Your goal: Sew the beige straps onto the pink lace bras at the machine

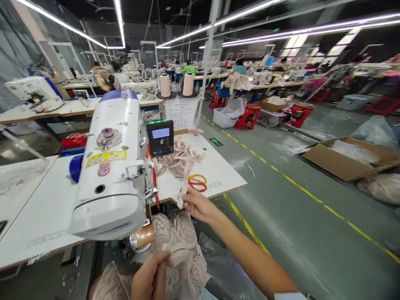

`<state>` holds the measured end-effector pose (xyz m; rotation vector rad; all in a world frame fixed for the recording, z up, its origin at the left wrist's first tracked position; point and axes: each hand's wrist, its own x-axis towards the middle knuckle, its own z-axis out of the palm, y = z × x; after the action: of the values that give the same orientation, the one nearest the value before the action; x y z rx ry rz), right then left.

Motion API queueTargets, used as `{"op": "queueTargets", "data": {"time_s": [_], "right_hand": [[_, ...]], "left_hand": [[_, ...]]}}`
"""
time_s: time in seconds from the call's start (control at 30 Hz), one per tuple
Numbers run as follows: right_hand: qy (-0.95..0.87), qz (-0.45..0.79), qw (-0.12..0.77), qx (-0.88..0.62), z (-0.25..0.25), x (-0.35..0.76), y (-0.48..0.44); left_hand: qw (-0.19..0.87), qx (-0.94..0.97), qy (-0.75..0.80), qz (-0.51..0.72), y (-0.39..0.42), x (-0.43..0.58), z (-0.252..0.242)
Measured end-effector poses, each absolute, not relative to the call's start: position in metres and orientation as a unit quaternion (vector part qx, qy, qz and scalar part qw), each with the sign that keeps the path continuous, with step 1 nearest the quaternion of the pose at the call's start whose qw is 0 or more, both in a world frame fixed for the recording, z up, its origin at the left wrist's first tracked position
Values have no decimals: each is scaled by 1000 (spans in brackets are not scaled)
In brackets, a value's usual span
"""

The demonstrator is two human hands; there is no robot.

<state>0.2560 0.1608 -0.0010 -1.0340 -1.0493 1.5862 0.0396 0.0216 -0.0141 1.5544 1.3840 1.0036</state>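
My right hand (195, 205) reaches forward to the table's front edge and pinches the end of a beige elastic strap (184, 183) that trails from a pile of straps (178, 160). My left hand (150, 278) sits low near my lap, fingers closed on beige lace fabric (183, 246). The white sewing machine (109, 166) stands just left of both hands, with its control panel (160, 137) behind the strap pile. Scissors with red and yellow handles (198, 182) lie on the table beside my right hand.
White table (218, 171) carries the machine. Two thread cones (176, 84) stand behind. A yellow floor line (281, 175) marks the aisle to the right, with a cardboard box (346, 160), plastic bags and red stools beyond. Other people work at distant tables.
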Motion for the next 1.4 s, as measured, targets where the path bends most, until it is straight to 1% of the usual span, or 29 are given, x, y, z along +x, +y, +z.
{"op": "queueTargets", "data": {"time_s": [0.1,0.17,0.27,0.37,0.4,0.47,0.57,0.6,0.67,0.77,0.83,0.93,1.03,1.13,1.23,1.33,1.4], "right_hand": [[-419,741,402,-337,-6,233,104],[-432,760,372,-313,-10,222,81],[-450,739,377,-329,-16,212,71],[-425,715,425,-357,-17,209,82],[-419,701,443,-368,-16,209,88],[-432,671,460,-389,-13,209,102],[-494,645,421,-404,-10,206,120],[-515,638,403,-406,-9,203,124],[-548,621,382,-410,-9,198,132],[-588,581,380,-415,-8,189,141],[-629,521,393,-422,-6,183,146],[-693,406,406,-436,-4,175,156],[-726,345,397,-442,-2,168,164],[-742,336,381,-438,2,165,167],[-746,346,365,-437,7,165,167],[-746,354,362,-434,9,166,167],[-746,357,367,-426,10,167,167]], "left_hand": [[438,650,506,359,22,37,-1],[455,668,490,327,22,36,2],[468,651,505,321,24,41,1],[449,649,506,348,31,45,1],[414,669,500,361,34,43,1],[291,725,496,380,41,34,1],[89,754,546,354,48,15,-2],[50,747,574,331,48,10,-4],[22,731,620,284,48,2,-6],[35,730,636,247,46,-6,-7],[64,743,619,246,46,-13,-7],[141,764,578,248,49,-25,-8],[220,762,564,229,52,-32,-7],[253,752,578,188,51,-29,-2],[227,754,596,155,49,-24,5],[207,752,604,162,48,-20,10],[232,736,605,195,48,-19,13]]}}
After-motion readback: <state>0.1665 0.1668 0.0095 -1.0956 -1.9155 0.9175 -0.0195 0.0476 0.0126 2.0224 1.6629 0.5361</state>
